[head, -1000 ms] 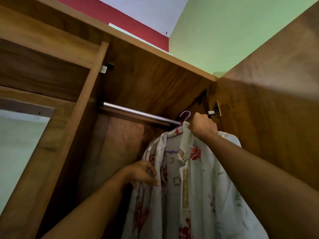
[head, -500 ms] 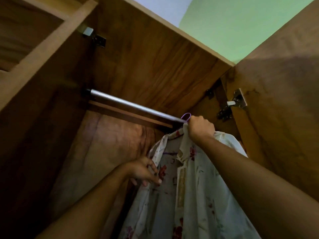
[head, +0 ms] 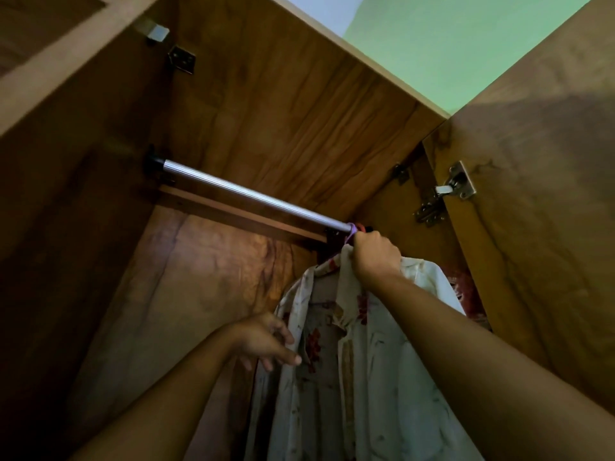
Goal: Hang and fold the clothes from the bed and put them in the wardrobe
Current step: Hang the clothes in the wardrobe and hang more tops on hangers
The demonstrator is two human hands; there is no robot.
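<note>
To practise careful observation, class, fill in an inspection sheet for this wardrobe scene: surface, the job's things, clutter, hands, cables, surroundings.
Surface: nothing seen; only the wooden wardrobe interior shows.
Job's things: floral shirt hangs on a purple hanger, its hook at the right end of the metal rail.
Clutter: a red patterned garment hangs behind the shirt.
Hands: right hand grips the hanger's neck at the collar; left hand touches the shirt's front edge, grip unclear.
Cables: nothing seen.
Surroundings: open door with metal hinge; green wall above.
</note>
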